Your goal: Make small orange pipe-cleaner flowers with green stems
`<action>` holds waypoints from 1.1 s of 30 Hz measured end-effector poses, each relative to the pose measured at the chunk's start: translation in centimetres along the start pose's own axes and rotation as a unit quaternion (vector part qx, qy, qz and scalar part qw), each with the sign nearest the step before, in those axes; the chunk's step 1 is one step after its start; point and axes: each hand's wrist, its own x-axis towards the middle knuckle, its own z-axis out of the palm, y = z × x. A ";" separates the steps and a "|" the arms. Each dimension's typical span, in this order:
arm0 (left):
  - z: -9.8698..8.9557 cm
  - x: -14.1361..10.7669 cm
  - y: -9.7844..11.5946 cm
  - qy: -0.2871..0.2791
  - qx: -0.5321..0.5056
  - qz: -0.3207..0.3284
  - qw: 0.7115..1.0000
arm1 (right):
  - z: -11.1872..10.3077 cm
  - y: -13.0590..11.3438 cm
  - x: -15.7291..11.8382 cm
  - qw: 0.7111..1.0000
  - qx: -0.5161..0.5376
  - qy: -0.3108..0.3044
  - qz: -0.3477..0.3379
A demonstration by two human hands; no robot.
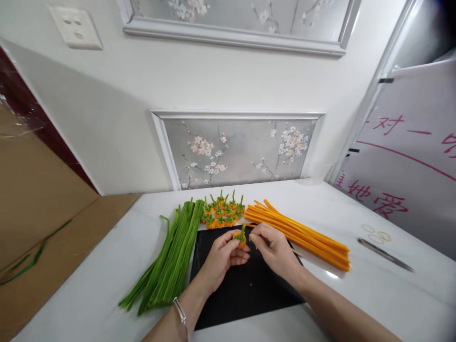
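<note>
Head view: above the far half of the black mat (pixel 249 289), the left hand (pixel 221 254) holds 1 small orange-and-green piece (pixel 239 239), thumb and fingers closed around its sides, the green stem pointing up with a slight tilt. Also over the mat, just to the right of that piece, the right hand (pixel 275 249) has its thumb and forefinger drawn close together; I cannot tell whether anything is pinched between them. A thin pale stick (pixel 296 252) shows past the right hand near the mat's right edge, partly hidden.

Just beyond the mat's far edge sits a cluster of similar finished-looking pieces (pixel 221 221), orange below, green on top, with their stems up. Left of the mat lies a bundle of green fuzzy strips (pixel 178 266), its strips running away from the viewer. Beyond the mat and to its right, a bundle of orange strips (pixel 302 237) lies slantwise. Well to the right of the mat are 3 thin rings (pixel 375 238) and, just nearer, metal tweezers (pixel 385 255). Everything rests on a white table (pixel 359 308). A silver bracelet (pixel 181 313) circles the left wrist, near the mat's left corner.
</note>
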 end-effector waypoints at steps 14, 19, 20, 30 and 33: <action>0.3 -0.3 -0.4 -0.042 0.050 -0.002 0.998 | 0.3 0.6 -0.2 0.999 0.039 -0.017 -0.005; 0.7 -0.6 -0.3 0.013 0.052 0.043 0.998 | 0.0 0.5 -0.1 0.999 0.029 0.020 0.010; 0.8 -0.6 -0.3 0.012 0.059 0.049 0.997 | 0.1 0.4 -0.1 0.999 0.026 0.021 0.007; 1.4 -0.6 -0.9 -0.008 0.039 0.061 0.997 | 0.7 0.4 -0.6 1.000 0.011 -0.009 -0.021; 1.4 -0.7 -0.9 -0.002 0.027 0.049 0.998 | 0.7 0.7 -0.5 1.000 0.004 -0.004 -0.021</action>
